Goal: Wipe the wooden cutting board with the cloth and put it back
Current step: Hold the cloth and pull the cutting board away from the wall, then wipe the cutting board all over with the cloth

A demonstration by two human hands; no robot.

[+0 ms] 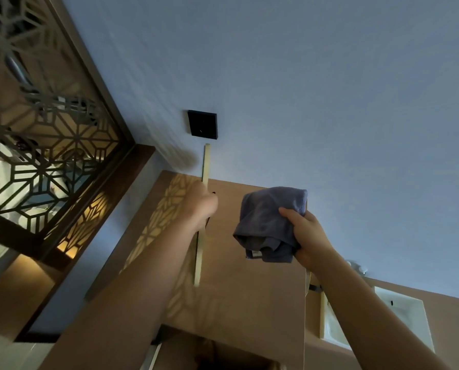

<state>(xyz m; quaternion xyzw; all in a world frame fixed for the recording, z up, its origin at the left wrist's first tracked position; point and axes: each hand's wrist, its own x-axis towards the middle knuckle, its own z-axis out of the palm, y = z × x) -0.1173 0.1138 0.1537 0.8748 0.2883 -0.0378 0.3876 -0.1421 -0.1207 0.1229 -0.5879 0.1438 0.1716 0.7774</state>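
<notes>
I see the wooden cutting board [206, 166] edge-on, as a thin pale strip standing upright over the wooden counter [244, 289]. My left hand [200, 205] is closed around its middle and hides part of it. To the right, my right hand [307, 236] grips a bunched blue-grey cloth [269, 222], held in the air. A gap separates the cloth from the board. The board's broad faces are turned away from the camera.
A black wall switch plate [203, 124] sits on the blue wall just above the board. A dark lattice screen [36, 129] fills the left side. A white sink [399, 316] with a tap lies at the lower right. A dark opening [223, 353] shows at the bottom.
</notes>
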